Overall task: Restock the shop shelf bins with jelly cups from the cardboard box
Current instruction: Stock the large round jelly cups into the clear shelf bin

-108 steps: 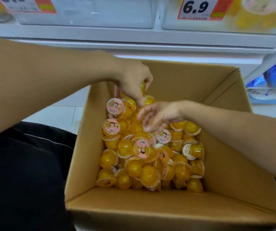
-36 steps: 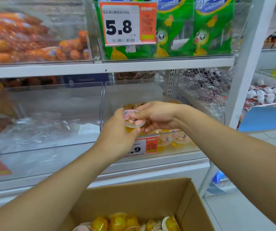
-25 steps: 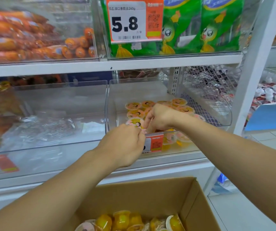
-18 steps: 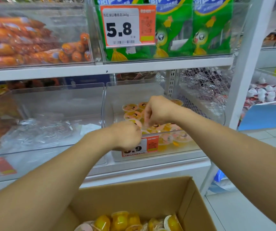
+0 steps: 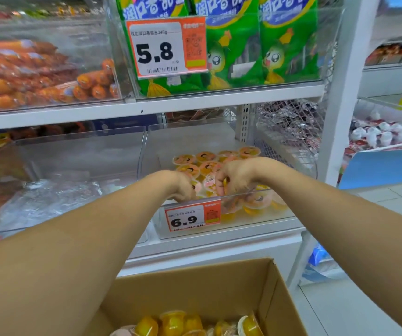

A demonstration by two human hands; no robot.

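Observation:
Both of my hands reach into the clear shelf bin point(image 5: 271, 220), which carries a 6.9 price tag point(image 5: 191, 218). My left hand point(image 5: 181, 186) curls its fingers down just behind the bin's front wall, against a pink-lidded jelly cup point(image 5: 197, 186). My right hand point(image 5: 235, 177) curls around a yellow jelly cup point(image 5: 224, 187) beside it. Several orange-lidded jelly cups point(image 5: 204, 157) lie further back in the bin. More show through the front wall. The open cardboard box point(image 5: 219, 282) sits below me, with yellow jelly cups point(image 5: 170, 323) in it.
An empty-looking clear bin point(image 5: 81, 166) stands left of the jelly bin. Sausages point(image 5: 37, 76) and green snack bags point(image 5: 263, 44) fill the shelf above. A wire basket point(image 5: 289, 132) and a white upright post point(image 5: 340, 93) stand to the right.
My hands rose from the box to the shelf bin with jelly cups. Over the last half second both sank lower inside the bin, close together near its front.

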